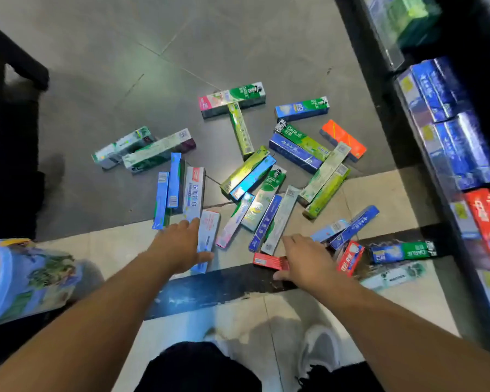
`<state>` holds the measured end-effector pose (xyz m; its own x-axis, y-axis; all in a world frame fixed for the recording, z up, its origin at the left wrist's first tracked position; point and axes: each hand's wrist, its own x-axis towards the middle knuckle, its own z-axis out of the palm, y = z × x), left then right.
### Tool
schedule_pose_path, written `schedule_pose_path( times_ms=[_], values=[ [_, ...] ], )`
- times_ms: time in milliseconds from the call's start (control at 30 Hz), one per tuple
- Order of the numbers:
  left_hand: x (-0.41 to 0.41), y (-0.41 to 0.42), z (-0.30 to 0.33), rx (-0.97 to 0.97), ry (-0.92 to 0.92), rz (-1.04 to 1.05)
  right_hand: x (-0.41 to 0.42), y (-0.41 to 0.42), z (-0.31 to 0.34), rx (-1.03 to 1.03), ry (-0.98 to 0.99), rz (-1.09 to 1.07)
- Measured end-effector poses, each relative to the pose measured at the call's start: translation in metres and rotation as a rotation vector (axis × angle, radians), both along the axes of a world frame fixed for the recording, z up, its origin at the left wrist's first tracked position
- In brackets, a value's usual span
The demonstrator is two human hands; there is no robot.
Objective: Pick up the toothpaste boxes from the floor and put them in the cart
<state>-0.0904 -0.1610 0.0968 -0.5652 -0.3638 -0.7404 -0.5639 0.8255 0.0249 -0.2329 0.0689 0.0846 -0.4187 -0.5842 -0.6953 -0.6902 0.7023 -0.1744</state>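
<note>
Toothpaste boxes (263,165), roughly twenty-five, litter the floor (102,66); left hand (181,246) and right hand (306,257) reach spread-fingered, gripping nothing

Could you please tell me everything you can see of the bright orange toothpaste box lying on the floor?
The orange toothpaste box is a long, rectangular carton, apparently glossy card, with a bright orange top face crossed by thin pale lines and blue showing along its side. It looks closed and undamaged. It lies flat on the grey floor tile, angled diagonally, at the far right edge of the scattered pile, near the dark shelf base. A pale green box meets its nearer end. Neither hand touches it.
</note>
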Motion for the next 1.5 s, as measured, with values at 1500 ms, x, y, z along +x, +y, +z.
schedule_pose_path(
  times_ms=[1500],
  values=[
    [-0.101, 0.063, 0.569, 0.15, 0.331, 0.338, -0.057, 0.045, 0.527, -0.156, 0.07, -0.426]
  ],
)
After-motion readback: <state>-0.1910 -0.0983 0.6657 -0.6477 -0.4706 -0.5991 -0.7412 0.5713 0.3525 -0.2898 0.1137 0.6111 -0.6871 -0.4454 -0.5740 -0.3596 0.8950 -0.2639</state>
